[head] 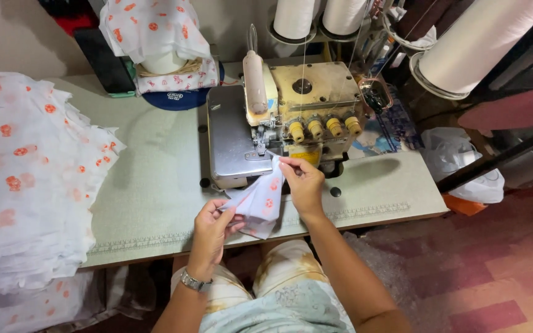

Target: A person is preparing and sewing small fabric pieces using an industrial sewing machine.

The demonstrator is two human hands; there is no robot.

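Your left hand: pinches the fabric piece, lower corner.
Your right hand: pinches its top edge beside the sewing machine.

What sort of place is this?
Probably a small sewing workshop: a cream metal overlock sewing machine, tall white thread cones, and a big stack of white orange-printed fabric pieces.

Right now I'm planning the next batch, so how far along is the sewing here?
Done: nothing finished can be told apart; a tall stack of printed white fabric lies on the table's left side. In hand: the left hand and right hand hold a small printed piece, its tip at the overlock machine's presser foot. Left: whether the stack is sewn or waiting cannot be told.
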